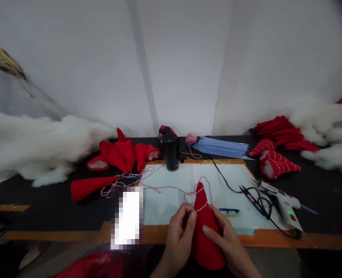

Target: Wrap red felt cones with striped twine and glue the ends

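Observation:
A red felt cone (204,243) stands point up, tilted slightly left, at the table's front edge. Red-and-white twisted cord (201,207) winds around its upper part, and a loop of it rises behind the tip. My right hand (227,241) is wrapped round the cone's right side, thumb across the front. On the left side, my left hand (182,229) pinches the cord against the felt. The loose cord (171,188) trails left over the white sheet (171,212). Beside my right hand lies a craft knife (230,212) with a blue and yellow-green body.
A glue gun (283,202) with a lit green light and scissors (253,200) lie right. Behind are a black tumbler (171,148), a cord ball (191,139) and glue sticks (220,146). Red cones (121,154) and white stuffing (52,146) lie left; cord-wrapped cones (279,164) right.

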A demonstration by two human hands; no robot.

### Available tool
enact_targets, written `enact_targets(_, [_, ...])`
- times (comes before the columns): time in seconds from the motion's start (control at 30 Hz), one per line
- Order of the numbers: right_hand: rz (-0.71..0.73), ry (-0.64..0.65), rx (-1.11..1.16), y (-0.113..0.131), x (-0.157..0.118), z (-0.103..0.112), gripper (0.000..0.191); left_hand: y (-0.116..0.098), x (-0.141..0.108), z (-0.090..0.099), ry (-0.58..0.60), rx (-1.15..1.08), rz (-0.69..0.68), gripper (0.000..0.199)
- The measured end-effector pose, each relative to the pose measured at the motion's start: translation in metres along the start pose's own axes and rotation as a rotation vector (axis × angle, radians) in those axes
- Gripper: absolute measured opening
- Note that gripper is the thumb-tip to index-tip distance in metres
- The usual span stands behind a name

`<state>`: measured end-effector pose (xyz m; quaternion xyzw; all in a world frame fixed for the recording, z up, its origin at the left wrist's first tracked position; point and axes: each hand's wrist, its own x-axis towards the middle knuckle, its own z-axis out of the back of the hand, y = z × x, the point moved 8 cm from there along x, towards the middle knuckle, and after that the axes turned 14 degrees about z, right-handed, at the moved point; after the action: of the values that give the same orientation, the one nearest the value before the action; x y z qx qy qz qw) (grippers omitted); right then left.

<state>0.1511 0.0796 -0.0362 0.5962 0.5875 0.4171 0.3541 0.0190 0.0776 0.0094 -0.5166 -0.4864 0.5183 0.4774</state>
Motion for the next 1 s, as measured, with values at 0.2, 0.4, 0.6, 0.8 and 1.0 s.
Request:
enact_targets(0.2, [-0.17, -0.015, 0.345, -0.003, 0.003, -0.003, 0.055, 0.003, -0.004, -0.003, 0.046, 0.04, 0.02, 0.034])
enact_targets(0.4, [-0.145, -0.161, 0.316, -0.008, -0.005, 0.005, 0.039, 0.007, -0.004, -0.005, 0.035, 0.04, 0.016, 0.031])
enact_targets(0.6, [-0.038, -0.097, 0.145, -0.008, -0.004, 0.012, 0.062, 0.004, -0.005, -0.008, 0.026, 0.051, 0.016, 0.031])
enact_targets(0.8, [-0.067, 0.042, 0.287, 0.008, 0.005, -0.001, 0.053, 0.002, -0.007, 0.0, 0.029, 0.068, 0.023, 0.038])
enact_targets(1.0, [0.09, 0.032, 0.018, 0.02, 0.013, 0.016, 0.046, -0.021, -0.02, 0.034, -0.092, 0.025, -0.074, 0.037])
